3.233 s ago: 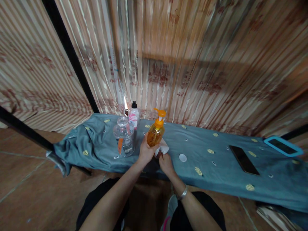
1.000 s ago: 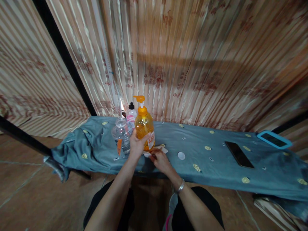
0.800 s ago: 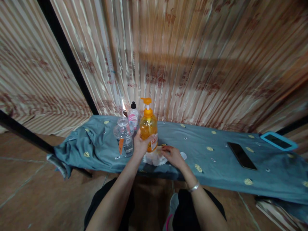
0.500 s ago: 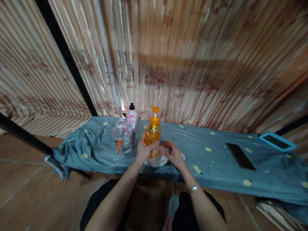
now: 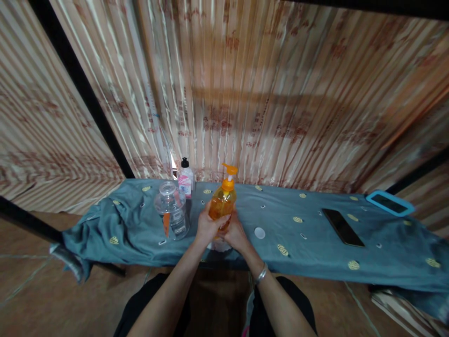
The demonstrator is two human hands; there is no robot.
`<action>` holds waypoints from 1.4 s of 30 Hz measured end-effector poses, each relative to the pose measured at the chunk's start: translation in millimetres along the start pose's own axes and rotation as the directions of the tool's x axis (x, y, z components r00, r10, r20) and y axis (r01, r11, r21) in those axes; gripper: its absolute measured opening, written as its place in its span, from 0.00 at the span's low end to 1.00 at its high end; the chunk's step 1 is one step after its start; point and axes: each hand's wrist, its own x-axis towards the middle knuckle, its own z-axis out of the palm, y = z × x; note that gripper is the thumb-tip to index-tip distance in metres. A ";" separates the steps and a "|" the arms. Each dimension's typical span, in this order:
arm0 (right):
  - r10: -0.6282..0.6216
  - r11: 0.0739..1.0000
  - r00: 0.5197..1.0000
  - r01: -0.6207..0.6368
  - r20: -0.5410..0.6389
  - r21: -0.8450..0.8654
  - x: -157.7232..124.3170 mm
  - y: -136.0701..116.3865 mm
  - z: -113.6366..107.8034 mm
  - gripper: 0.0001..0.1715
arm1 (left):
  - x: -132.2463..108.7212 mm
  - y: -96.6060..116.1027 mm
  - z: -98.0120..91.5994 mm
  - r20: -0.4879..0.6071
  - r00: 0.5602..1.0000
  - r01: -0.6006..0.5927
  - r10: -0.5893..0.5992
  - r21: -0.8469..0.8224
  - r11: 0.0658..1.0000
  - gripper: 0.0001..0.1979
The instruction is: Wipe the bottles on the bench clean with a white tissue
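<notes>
An orange pump bottle (image 5: 223, 199) with a yellow-orange pump head leans slightly to the right between my two hands. My left hand (image 5: 209, 225) wraps round its lower left side. On the lower right side, my right hand (image 5: 234, 231) is closed against it, partly behind my left thumb. Beneath the hands a crumpled white tissue (image 5: 220, 245) shows; whether a hand also grips it I cannot tell. To the left stands a clear plastic jar (image 5: 171, 208) without a lid. A white round disc (image 5: 259, 233) lies flat to the right of my right hand.
Behind the jar is a white and pink bottle with a black cap (image 5: 185, 178). A black phone (image 5: 343, 228) and a blue-framed object (image 5: 390, 203) lie to the right on the blue-green cloth (image 5: 280, 210). A pleated curtain (image 5: 245, 117) hangs behind.
My right hand has moved from the tissue onto the bottle, which now tilts to the right. The white disc, partly covered before, shows fully. The view has shifted slightly.
</notes>
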 end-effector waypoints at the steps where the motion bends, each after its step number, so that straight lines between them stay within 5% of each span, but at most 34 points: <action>1: -0.009 1.000 1.000 0.009 -0.023 -0.005 0.9 -0.9 -0.3 0.46 | 0.1 -0.2 0.0 0.014 1.000 -0.010 0.010 0.025 1.000 0.25; 7: 0.048 0.998 0.990 -0.053 -0.129 -0.037 -0.7 -2.6 1.2 0.32 | 2.0 -5.2 0.3 0.095 0.995 -0.035 0.034 0.013 0.999 0.28; 17: 0.073 0.995 0.957 -0.090 -0.281 -0.047 2.3 -1.1 -24.4 0.40 | 9.5 -17.1 21.3 0.164 0.979 -0.113 0.120 -0.048 0.992 0.48; 24: 0.216 0.918 0.854 -0.343 -0.473 -0.198 27.3 17.4 -67.2 0.44 | 7.4 -22.7 25.4 0.133 0.990 0.048 -0.047 -0.004 0.999 0.37; 31: 0.240 0.850 0.804 -0.445 -0.545 -0.282 53.2 45.9 -106.8 0.49 | 0.8 -25.4 16.0 0.121 0.993 0.008 -0.012 0.039 0.999 0.35; 42: 0.221 0.830 0.759 -0.475 -0.612 -0.291 80.6 71.2 -117.1 0.58 | -6.2 -40.8 -12.4 0.167 0.985 0.035 -0.053 0.110 0.993 0.33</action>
